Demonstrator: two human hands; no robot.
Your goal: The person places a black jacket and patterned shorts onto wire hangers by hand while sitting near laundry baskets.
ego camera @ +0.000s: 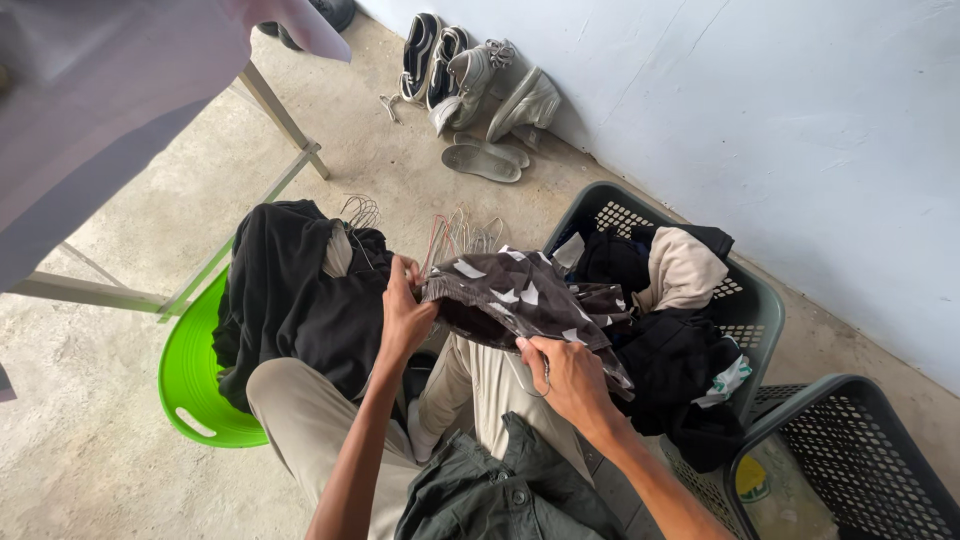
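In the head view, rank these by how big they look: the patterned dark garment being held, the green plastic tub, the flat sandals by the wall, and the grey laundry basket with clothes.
1. grey laundry basket
2. green plastic tub, partly covered
3. patterned dark garment, nearer the camera, so close to the tub
4. flat sandals, farthest away

Dark brown garment [520, 295] (pale patches) bunched, held above knees.
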